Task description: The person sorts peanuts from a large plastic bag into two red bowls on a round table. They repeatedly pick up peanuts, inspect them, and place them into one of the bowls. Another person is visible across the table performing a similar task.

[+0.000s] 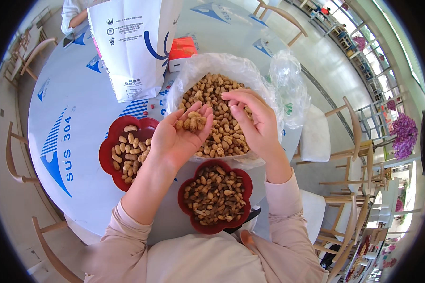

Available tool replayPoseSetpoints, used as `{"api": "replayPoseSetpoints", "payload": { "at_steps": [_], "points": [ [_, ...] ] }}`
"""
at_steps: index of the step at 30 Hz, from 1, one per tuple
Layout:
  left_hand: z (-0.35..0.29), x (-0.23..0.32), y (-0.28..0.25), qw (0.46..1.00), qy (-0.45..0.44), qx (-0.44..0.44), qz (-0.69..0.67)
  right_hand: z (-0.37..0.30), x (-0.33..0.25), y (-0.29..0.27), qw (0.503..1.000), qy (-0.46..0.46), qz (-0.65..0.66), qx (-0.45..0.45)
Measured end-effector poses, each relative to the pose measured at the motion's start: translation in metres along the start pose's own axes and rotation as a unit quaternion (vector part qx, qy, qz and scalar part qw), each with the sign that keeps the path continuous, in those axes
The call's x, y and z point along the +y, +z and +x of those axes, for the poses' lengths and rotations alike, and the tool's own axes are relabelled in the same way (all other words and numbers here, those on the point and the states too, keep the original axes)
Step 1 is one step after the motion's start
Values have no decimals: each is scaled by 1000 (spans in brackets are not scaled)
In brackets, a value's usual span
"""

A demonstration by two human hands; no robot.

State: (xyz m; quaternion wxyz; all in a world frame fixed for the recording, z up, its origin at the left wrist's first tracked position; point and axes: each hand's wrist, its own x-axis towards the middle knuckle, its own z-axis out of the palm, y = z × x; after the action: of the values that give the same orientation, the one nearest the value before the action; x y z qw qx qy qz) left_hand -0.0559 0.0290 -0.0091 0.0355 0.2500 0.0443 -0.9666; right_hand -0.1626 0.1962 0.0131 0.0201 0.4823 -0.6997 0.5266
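My left hand point(172, 141) is turned palm up, its fingers curled around several peanuts point(193, 122). To its right, my right hand point(260, 122) hovers over a clear plastic bag point(181, 87) full of unshelled peanuts point(224, 137). Its thumb and index finger are apart, and I see nothing between them. A red flower-shaped bowl point(105, 153) with lighter peanuts stands left of my left forearm, which covers part of it. Nearest my body is a second red flower-shaped bowl point(181, 207), filled with darker, brownish peanuts.
The round table point(89, 198) wears a blue-printed film. A tall white bag point(132, 56) and a red box point(183, 48) stand behind the left bowl. A crumpled clear plastic bag point(290, 87) lies at the right. Wooden chairs point(349, 122) surround the table; another person's sleeve point(71, 14) shows across it.
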Motion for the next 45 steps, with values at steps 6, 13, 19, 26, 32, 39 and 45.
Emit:
{"api": "replayPoseSetpoints", "payload": {
  "at_steps": [6,13,19,26,32,39,45],
  "points": [
    [-11,38,-12,994,17,-100,49,-47,32,-41,992,69,-31,98],
    [-61,122,-47,897,215,-81,378,-75,47,-54,983,142,-102,60],
    [-89,141,-59,815,250,-29,522,-68,54,-41,986,75,-140,50],
    [-66,103,-19,643,275,-35,714,-54,51,-33,975,33,-221,9],
    [37,56,5,299,365,-56,880,-31,51,-40,907,-32,-418,35],
    [121,79,9,312,309,64,896,-93,62,-59,892,19,-424,154],
    [134,100,-6,301,231,86,921,-136,61,-39,925,78,-311,202]
  ]
}}
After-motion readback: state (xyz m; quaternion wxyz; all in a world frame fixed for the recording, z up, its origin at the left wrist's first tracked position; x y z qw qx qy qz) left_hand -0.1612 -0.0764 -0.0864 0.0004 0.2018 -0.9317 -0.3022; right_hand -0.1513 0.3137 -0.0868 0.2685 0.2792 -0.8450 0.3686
